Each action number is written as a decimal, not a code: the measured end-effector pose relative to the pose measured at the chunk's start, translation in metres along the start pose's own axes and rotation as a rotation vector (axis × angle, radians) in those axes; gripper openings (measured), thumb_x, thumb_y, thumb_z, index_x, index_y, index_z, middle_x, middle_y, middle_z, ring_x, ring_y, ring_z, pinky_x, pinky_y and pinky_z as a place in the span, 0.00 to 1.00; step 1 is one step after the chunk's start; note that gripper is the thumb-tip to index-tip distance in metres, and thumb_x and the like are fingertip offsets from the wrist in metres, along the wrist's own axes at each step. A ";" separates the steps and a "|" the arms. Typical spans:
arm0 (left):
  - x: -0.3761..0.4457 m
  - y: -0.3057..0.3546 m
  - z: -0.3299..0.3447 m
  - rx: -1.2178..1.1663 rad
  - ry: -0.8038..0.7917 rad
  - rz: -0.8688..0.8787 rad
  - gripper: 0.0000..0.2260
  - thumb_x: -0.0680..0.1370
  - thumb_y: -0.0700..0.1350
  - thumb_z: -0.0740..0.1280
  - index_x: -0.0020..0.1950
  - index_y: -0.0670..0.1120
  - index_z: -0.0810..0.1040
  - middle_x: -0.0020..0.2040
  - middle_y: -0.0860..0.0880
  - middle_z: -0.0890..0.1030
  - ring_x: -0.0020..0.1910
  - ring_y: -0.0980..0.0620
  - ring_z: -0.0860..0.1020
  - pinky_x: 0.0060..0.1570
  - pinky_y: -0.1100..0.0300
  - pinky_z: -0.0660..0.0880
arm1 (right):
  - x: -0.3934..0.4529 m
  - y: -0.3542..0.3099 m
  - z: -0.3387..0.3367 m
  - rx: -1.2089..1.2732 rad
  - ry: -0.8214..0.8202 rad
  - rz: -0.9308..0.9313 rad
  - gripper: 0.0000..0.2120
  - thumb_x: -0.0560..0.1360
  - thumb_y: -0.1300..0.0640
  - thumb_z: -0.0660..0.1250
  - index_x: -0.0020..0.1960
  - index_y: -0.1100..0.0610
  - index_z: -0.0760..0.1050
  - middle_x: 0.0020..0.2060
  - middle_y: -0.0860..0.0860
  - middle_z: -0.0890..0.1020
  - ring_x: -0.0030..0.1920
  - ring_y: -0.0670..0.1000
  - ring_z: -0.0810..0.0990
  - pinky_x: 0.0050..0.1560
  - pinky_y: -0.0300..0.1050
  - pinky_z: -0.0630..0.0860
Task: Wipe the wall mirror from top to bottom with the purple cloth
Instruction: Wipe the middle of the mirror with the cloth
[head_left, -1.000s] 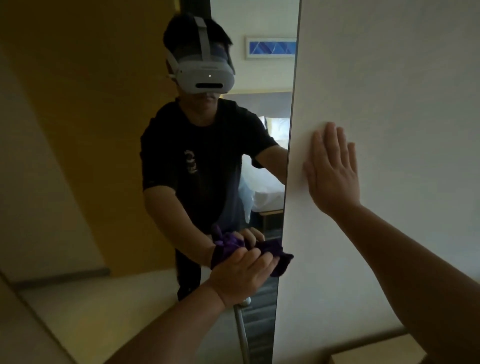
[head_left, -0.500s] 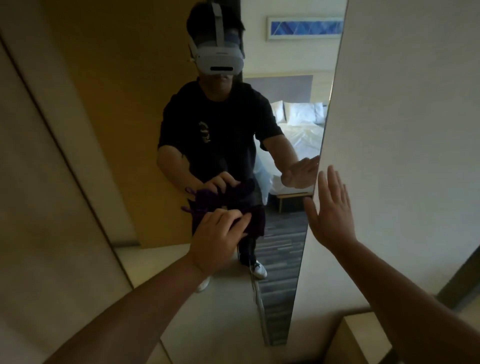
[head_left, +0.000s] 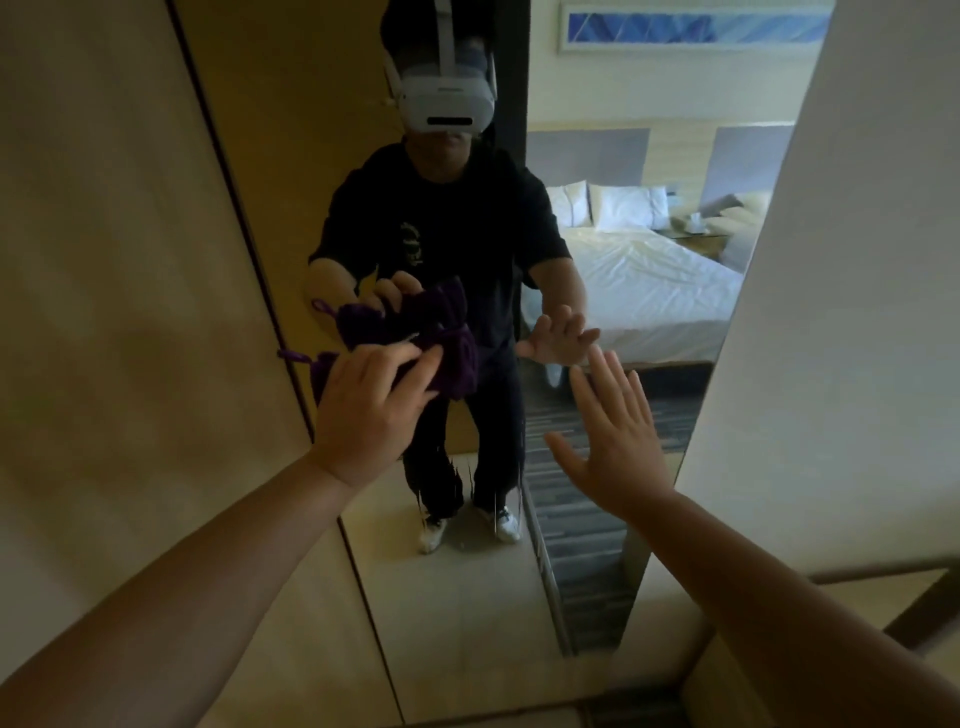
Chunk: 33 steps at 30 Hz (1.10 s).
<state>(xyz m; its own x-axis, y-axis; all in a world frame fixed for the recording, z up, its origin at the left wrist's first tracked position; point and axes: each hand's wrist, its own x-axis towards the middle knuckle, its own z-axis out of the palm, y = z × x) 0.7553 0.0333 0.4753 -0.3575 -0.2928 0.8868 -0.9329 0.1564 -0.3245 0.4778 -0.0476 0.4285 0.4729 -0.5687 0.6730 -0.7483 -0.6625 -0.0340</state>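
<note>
The tall wall mirror fills the middle of the head view, tilted, and reaches down to near the floor. My left hand presses a bunched purple cloth against the glass around mid height. The cloth's reflection sits just above it, and a small purple loop hangs out at its left. My right hand hovers in front of the mirror's right part, fingers spread, holding nothing. Whether it touches the glass I cannot tell.
A beige wall panel borders the mirror on the left and a white wall on the right. A wooden surface sits low at right. The mirror reflects a person wearing a headset, a bed and striped carpet.
My left hand has moved the cloth left and up away from the mirror's right edge. My right hand has left the white wall and now hovers before the glass. The view has tilted down.
</note>
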 end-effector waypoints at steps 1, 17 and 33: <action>-0.006 -0.004 0.002 0.020 0.010 -0.008 0.14 0.81 0.44 0.69 0.65 0.42 0.77 0.57 0.44 0.73 0.49 0.40 0.77 0.49 0.47 0.73 | 0.000 -0.003 0.006 -0.012 0.008 -0.025 0.37 0.79 0.39 0.56 0.79 0.59 0.53 0.80 0.58 0.50 0.80 0.56 0.45 0.78 0.62 0.50; -0.139 -0.006 0.080 0.230 0.269 0.093 0.15 0.81 0.42 0.70 0.66 0.41 0.76 0.60 0.44 0.70 0.50 0.38 0.75 0.49 0.43 0.72 | -0.047 -0.024 0.148 -0.005 0.495 -0.327 0.29 0.82 0.45 0.56 0.77 0.60 0.61 0.77 0.62 0.60 0.78 0.64 0.54 0.77 0.64 0.48; -0.101 -0.006 0.084 0.317 0.392 0.112 0.14 0.83 0.46 0.66 0.67 0.41 0.77 0.57 0.40 0.78 0.52 0.38 0.76 0.51 0.44 0.72 | -0.021 -0.003 0.193 -0.281 0.382 -0.069 0.35 0.82 0.38 0.47 0.79 0.57 0.44 0.80 0.57 0.46 0.79 0.58 0.40 0.77 0.64 0.44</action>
<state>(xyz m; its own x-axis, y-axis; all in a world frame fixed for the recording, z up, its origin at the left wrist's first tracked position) 0.7931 -0.0176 0.3603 -0.4698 0.0947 0.8777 -0.8788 -0.1449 -0.4547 0.5598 -0.1282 0.2719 0.3608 -0.2732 0.8917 -0.8428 -0.5051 0.1862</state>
